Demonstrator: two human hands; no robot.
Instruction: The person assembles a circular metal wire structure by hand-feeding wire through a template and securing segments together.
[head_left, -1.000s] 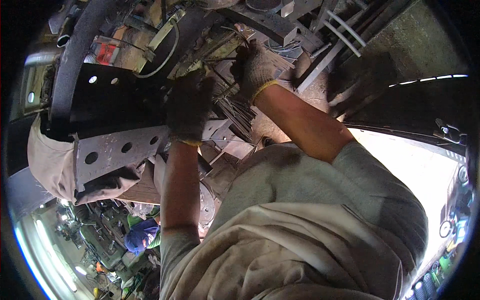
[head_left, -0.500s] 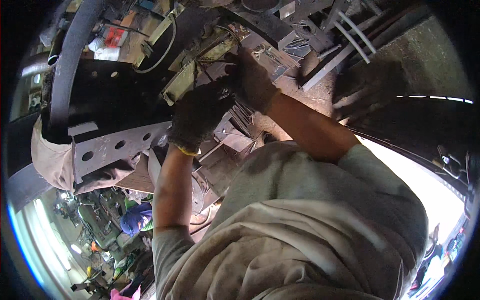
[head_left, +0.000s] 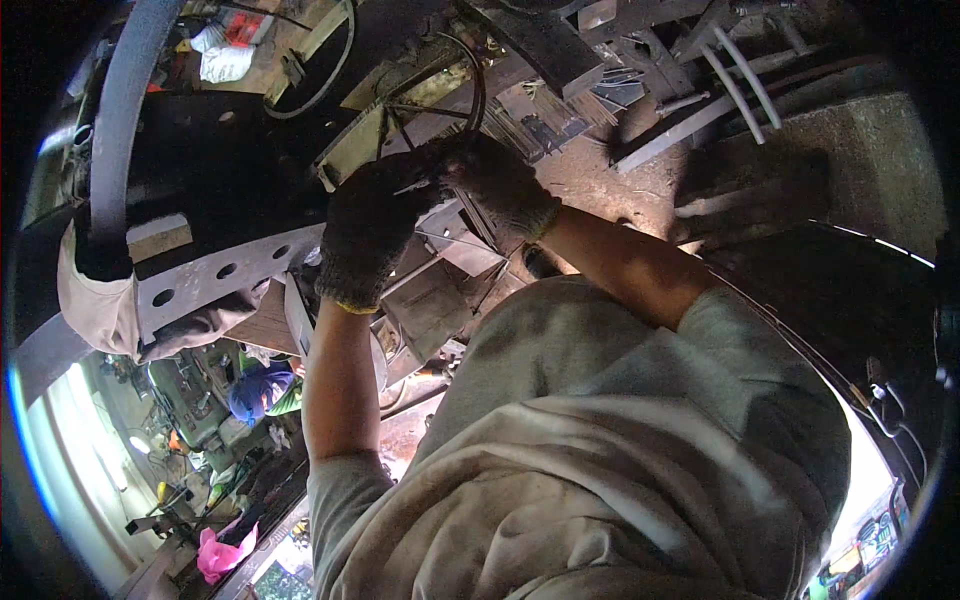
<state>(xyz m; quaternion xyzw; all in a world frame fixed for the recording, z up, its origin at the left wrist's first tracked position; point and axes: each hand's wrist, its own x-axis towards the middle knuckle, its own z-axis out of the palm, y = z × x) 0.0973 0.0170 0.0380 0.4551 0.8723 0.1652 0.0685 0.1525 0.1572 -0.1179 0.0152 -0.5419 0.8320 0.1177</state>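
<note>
Head view: since a moment ago your gloved left hand (head_left: pixel 368 232) and right hand (head_left: pixel 497 185) sit closer together, fingers curled, pinching a thin dark wire (head_left: pixel 476 92) that arcs upward from between them.

No packages, labels, signs or screens.

Both gloved hands, the left hand (head_left: pixel 368 232) and the right hand (head_left: pixel 492 182), are crowded together among dark cables (head_left: pixel 470 90) and metal brackets (head_left: pixel 430 300), with hardly any gap between them. To the left a perforated grey beam (head_left: pixel 215 275) and a curved black bar (head_left: pixel 115 130) close that side. Far right, over the dirty ground (head_left: pixel 850 150), there is more room, past some pale rods (head_left: pixel 735 85).
</note>
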